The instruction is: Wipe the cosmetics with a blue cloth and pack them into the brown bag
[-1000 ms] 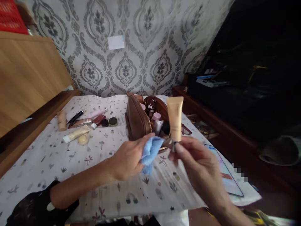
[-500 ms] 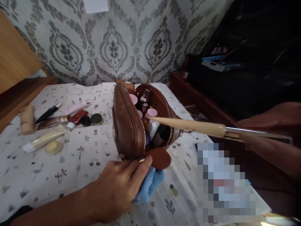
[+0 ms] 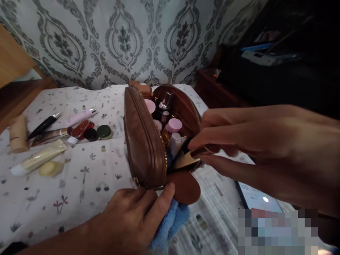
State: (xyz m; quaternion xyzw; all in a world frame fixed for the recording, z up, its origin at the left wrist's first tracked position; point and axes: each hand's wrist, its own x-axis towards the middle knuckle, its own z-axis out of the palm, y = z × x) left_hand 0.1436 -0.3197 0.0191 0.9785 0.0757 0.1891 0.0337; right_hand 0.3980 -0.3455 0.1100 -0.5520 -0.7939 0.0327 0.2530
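A brown cosmetic bag (image 3: 142, 136) stands unzipped on the patterned sheet. Inside it are a pink-lidded jar (image 3: 174, 125), a silver-capped bottle (image 3: 166, 100) and a white tube (image 3: 175, 142). My left hand (image 3: 132, 216) grips the bag's near bottom edge, its thumb by a round brown flap (image 3: 184, 187). A blue cloth (image 3: 171, 223) lies beneath that hand. At the bag's right side, my right hand (image 3: 239, 141) is closed on a makeup brush (image 3: 186, 160). The brush's beige handle points into the opening; its other end is hidden by my fingers.
Left of the bag lie a cream tube (image 3: 44, 156), a pink tube (image 3: 79, 117), a black pen-like item (image 3: 44, 126), a green-lidded jar (image 3: 104, 131) and a beige bottle (image 3: 18, 134). A phone (image 3: 259, 198) rests at the right. Dark furniture (image 3: 212, 88) stands behind.
My right hand has moved left to the bag, bringing the brush's handle down into the opening. My left hand stays on the bag's near edge. The view has shifted slightly.
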